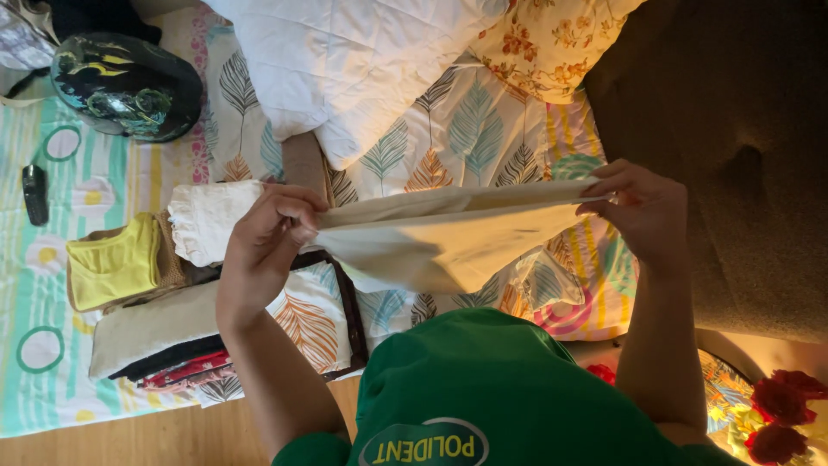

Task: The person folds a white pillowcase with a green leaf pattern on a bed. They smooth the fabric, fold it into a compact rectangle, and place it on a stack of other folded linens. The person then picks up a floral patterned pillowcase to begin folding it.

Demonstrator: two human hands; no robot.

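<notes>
A cream cloth (448,237) is held stretched above the bed (483,129), pinched at one end by the left hand (267,237) and at the other by the right hand (642,211), with its lower edge sagging into a loose fold between the two. Judging from this, the fold is best made with the top edge kept taut and level and the corners matched before the cloth is lowered. Each grip is clenched on the fabric: the left fingers are curled tightly around a bunched corner, the right thumb and fingertips are closed flat on the opposite edge, and neither is opened at all. Just beyond the left grip a white frilled garment (203,220) is seen, and further out a yellow garment (112,263) lies on a stack of folded clothes (164,336). Well beyond that, a dark patterned helmet (125,86) rests on the bed.
</notes>
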